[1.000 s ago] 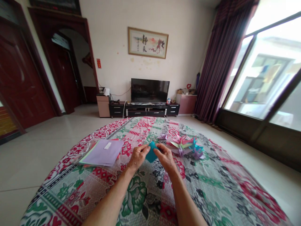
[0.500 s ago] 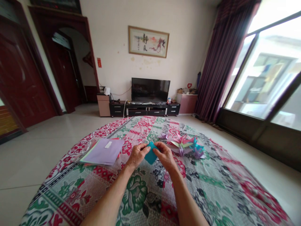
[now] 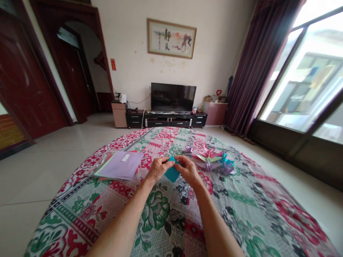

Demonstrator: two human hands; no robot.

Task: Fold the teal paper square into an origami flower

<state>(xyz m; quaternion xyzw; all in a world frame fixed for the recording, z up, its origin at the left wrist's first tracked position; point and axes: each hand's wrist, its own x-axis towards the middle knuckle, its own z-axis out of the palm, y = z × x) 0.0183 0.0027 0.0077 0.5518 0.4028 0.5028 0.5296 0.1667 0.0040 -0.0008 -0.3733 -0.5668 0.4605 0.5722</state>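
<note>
A small folded square of teal origami paper (image 3: pixel 172 174) is held above the middle of the table, one corner pointing toward me. My left hand (image 3: pixel 157 169) pinches its upper left edge, thumb on top. On the upper right edge, my right hand (image 3: pixel 189 170) grips the same paper between thumb and fingers. The two thumbs come close together near the far corner, covering part of it. To the right lie several folded paper cranes (image 3: pixel 210 165) in pink, purple, green and blue. A single purple crane (image 3: pixel 188 149) sits a little apart, farther back.
A stack of coloured paper sheets (image 3: pixel 120 167), lilac on top with a small white label, lies on the left with clear plastic wrap beside it. A flowered cloth (image 3: pixel 157 214) covers the round table. Beyond stand a television (image 3: pixel 173 97) and a low cabinet (image 3: pixel 166 121).
My left thumb has moved inward and right over the paper's far corner, toward the right thumb. Both hands still hold the teal paper. The camera view has tilted slightly down.
</note>
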